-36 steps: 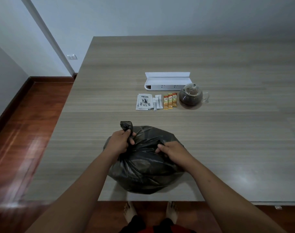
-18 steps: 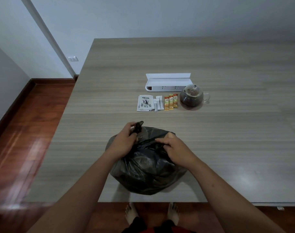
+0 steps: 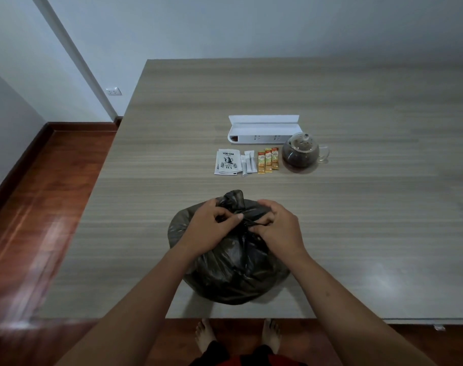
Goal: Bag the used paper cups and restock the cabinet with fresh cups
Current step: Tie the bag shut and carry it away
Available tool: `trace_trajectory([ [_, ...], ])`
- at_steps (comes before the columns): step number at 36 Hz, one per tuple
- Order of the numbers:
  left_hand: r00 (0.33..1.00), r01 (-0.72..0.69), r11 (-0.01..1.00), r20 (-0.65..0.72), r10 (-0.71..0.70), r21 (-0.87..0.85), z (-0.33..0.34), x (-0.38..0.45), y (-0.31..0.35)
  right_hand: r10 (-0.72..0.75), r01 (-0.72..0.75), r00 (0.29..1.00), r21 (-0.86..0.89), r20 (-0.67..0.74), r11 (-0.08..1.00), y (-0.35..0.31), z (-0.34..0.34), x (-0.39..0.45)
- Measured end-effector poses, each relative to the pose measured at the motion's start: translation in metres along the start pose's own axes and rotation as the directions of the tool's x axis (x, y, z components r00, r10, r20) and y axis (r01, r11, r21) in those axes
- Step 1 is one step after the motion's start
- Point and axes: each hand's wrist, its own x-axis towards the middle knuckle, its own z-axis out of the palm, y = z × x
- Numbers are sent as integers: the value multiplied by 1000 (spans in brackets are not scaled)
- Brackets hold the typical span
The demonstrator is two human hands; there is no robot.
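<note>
1. Bagging step appears to be closing out: the left hand (image 3: 212,225) and right hand (image 3: 279,228) are each pinching twisted plastic at the neck of the black bag (image 3: 233,270).
2. Next move likely calls for cinching the knot tight.
3. The bag is sitting on the table (image 3: 357,207) near its front edge, directly under both hands.

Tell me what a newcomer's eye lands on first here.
First, the black trash bag at the table's near edge, its gathered neck pinched by the left hand and right hand. Then, farther back, a glass teapot of dark tea beside a row of sachets.
</note>
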Motion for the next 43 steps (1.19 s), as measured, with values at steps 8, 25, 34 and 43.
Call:
trace_trajectory([
  [8,997,-64,994,38,61,94,7,5,-3,23,-34,993,97,115,995,6,1,3],
  [25,941,-236,971,242,235,-22,6,5,-3,196,-263,963,483,186,835,3,-1,16],
  [34,996,-31,978,80,48,-207,5,5,7,86,-251,963,726,257,640,3,-3,0],
  [43,999,29,969,36,-21,-244,10,7,7,24,-41,999,421,45,906,-11,-5,-1],
])
